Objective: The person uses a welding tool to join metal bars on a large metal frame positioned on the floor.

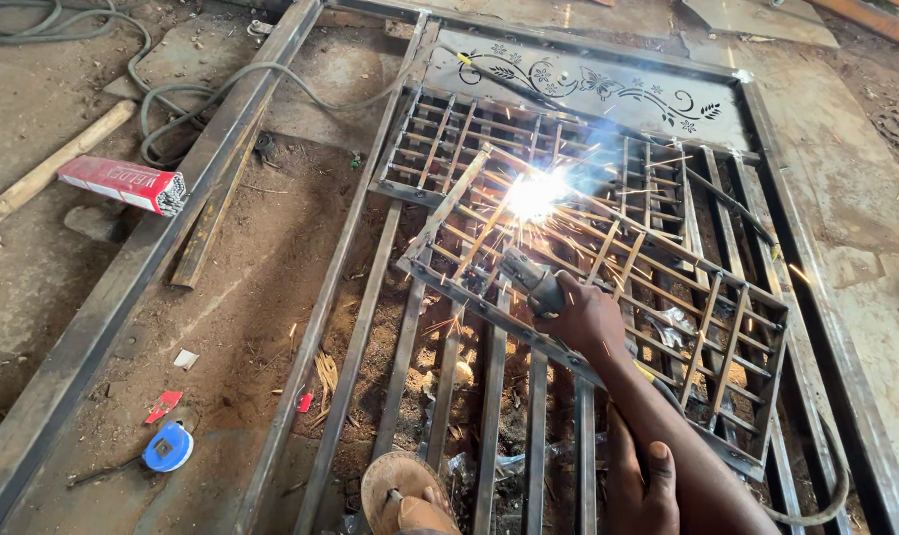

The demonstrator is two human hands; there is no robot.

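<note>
My right hand (590, 319) grips a welding electrode holder (529, 279) whose tip meets a metal lattice grille (707, 327) at a bright white arc (535, 194) throwing sparks. The grille lies tilted on a steel gate frame (350, 297) on the ground. My left hand (640, 487) rests low beside the right forearm, fingers loosely curled, holding nothing that I can see. A decorative cut-metal panel (608, 94) with flowers and a butterfly sits at the gate's far end.
A red box of welding rods (122, 183) and a wooden handle (58, 160) lie at left. Grey cables (182, 94) curl at the top left. A blue tape measure (168, 448) lies near the bottom left. A sandalled foot (402, 495) rests on the bars.
</note>
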